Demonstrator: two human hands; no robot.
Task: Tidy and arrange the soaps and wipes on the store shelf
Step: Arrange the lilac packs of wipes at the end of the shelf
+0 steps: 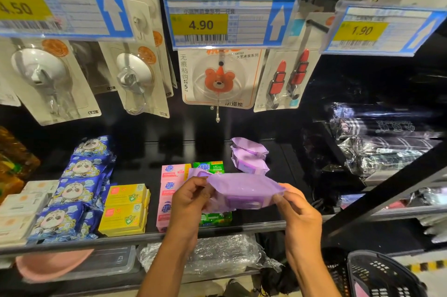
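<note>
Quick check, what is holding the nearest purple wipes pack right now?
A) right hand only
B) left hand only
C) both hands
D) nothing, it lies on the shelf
C: the left hand grips one end of the purple wipes pack and the right hand pinches the other end.

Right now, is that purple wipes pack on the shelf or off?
Off: left hand and right hand hold the purple pack in front of the soaps.

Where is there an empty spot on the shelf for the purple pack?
Bare shelf lies right of the green soaps, in front of the purple wipes stack. Another gap sits behind the yellow soaps. The left front is crowded with panda packs.
</note>
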